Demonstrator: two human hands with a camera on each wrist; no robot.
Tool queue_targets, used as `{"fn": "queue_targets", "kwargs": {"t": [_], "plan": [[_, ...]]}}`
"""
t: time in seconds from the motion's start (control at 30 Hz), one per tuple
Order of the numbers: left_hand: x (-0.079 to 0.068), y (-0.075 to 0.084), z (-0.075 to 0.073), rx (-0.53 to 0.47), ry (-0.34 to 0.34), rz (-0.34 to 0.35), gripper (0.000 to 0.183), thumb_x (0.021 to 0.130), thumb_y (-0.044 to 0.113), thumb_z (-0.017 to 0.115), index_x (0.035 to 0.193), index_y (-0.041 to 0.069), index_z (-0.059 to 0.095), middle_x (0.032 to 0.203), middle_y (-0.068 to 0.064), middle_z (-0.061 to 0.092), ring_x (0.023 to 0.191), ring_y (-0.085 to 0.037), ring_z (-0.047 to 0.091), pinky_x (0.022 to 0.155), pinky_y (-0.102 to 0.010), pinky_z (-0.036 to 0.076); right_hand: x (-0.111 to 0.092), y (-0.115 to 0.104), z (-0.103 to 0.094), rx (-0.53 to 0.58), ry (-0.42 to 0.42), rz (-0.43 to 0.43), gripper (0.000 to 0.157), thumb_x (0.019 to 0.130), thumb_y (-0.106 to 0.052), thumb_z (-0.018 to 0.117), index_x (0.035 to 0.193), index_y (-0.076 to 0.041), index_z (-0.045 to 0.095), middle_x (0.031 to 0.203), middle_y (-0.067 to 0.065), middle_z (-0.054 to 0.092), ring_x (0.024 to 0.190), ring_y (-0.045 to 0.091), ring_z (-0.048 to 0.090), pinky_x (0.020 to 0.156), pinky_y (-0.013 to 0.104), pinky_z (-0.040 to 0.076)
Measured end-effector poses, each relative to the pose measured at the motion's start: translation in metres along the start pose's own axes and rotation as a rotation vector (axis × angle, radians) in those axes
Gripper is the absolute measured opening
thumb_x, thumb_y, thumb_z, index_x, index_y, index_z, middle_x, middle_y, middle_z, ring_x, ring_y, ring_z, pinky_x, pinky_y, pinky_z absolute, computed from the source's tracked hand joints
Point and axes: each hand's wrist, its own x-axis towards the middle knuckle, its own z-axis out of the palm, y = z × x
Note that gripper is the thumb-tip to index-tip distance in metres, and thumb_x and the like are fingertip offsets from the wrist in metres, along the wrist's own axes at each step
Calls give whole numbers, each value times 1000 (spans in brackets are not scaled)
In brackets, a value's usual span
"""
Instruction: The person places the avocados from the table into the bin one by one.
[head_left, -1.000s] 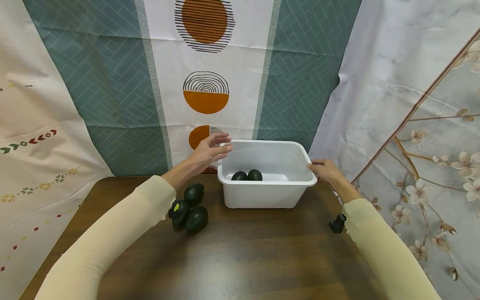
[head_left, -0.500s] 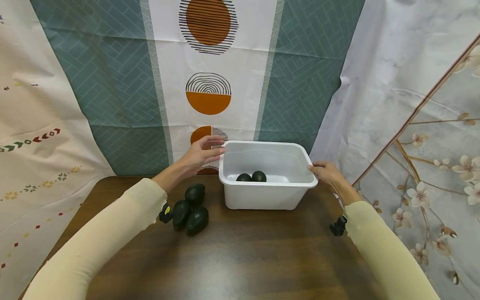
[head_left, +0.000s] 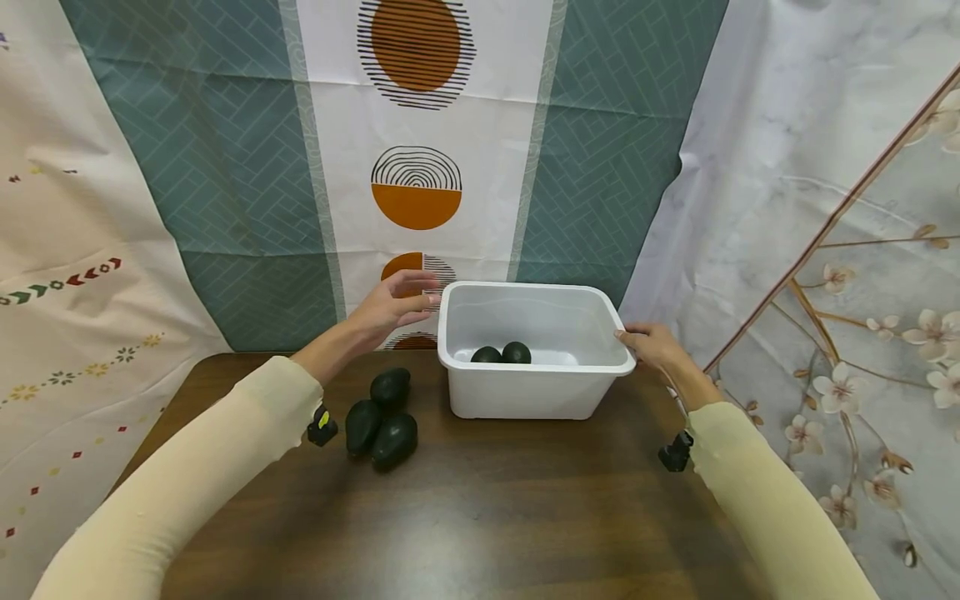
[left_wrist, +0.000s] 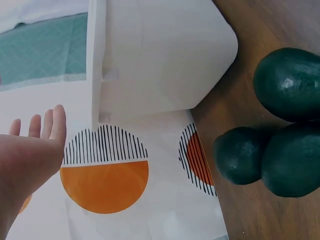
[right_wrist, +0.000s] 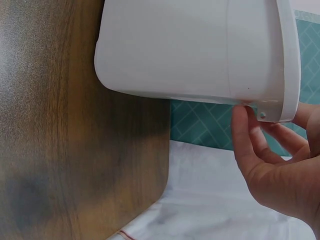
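A white plastic bin (head_left: 525, 392) stands on the wooden table, with two dark green avocados (head_left: 516, 352) inside toward its left. My right hand (head_left: 651, 343) grips the bin's right rim, thumb over the edge and fingers curled beneath it, as the right wrist view shows. Off the bin's left end, my left hand (head_left: 382, 310) is in the air, fingers extended and nothing held; the left wrist view shows it apart from the rim (left_wrist: 95, 65). Three more avocados (head_left: 393, 440) lie in a cluster on the table, left of the bin and below the left hand.
The brown table (head_left: 480, 508) ends just behind the bin. A patterned cloth (head_left: 585, 167) hangs at the back, a flowered one (head_left: 847, 400) on the right and a cream one (head_left: 97, 333) on the left. Each wrist wears a small black camera (head_left: 322, 427).
My left hand has drawn back leftward from the bin's left rim. The right hand keeps its grip, and the avocados inside the bin have shifted slightly right.
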Motion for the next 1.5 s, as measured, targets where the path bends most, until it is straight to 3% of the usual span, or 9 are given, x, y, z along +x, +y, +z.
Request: {"fn": "queue_targets", "kwargs": {"t": [0.2,0.4,0.67,0.9,1.3,1.5], "plan": [[-3,0,-6,6,6,-15,67,103,13,70,159,0,35,161,-25,39,141,-38,51,115,-52,43,-1,-1,1,43,-7,8,57,111,-26,54,153,13,44,141,36,54,100,24,67,79,32,60],[-5,1,-9,3,17,-22,59,103,12,70,154,4,42,155,-20,45,141,-38,51,116,-54,42,-2,0,2,82,-16,27,59,112,-27,54,155,11,42,143,34,53,99,20,66,81,34,60],[-8,5,-10,-4,17,-27,55,103,10,69,151,4,44,154,-20,48,142,-40,49,116,-55,42,-3,4,3,226,-32,59,62,112,-26,52,159,10,34,141,30,52,88,12,66,75,32,61],[-12,4,-14,9,28,-39,58,105,13,68,154,1,41,152,-18,49,137,-33,53,114,-51,45,-1,2,6,240,-35,84,58,113,-23,47,160,9,33,151,32,45,110,26,63,79,34,61],[-16,-4,-23,34,28,-52,62,106,18,68,156,-1,37,156,-23,45,137,-33,53,115,-52,44,2,0,4,297,-77,104,60,113,-22,48,160,10,30,142,27,47,100,22,65,79,37,61],[-16,-5,-26,49,29,-51,57,105,19,68,152,3,42,155,-22,46,139,-36,51,114,-52,45,2,0,2,279,-75,122,61,113,-24,48,161,9,30,148,29,45,110,29,64,81,36,62]]}}
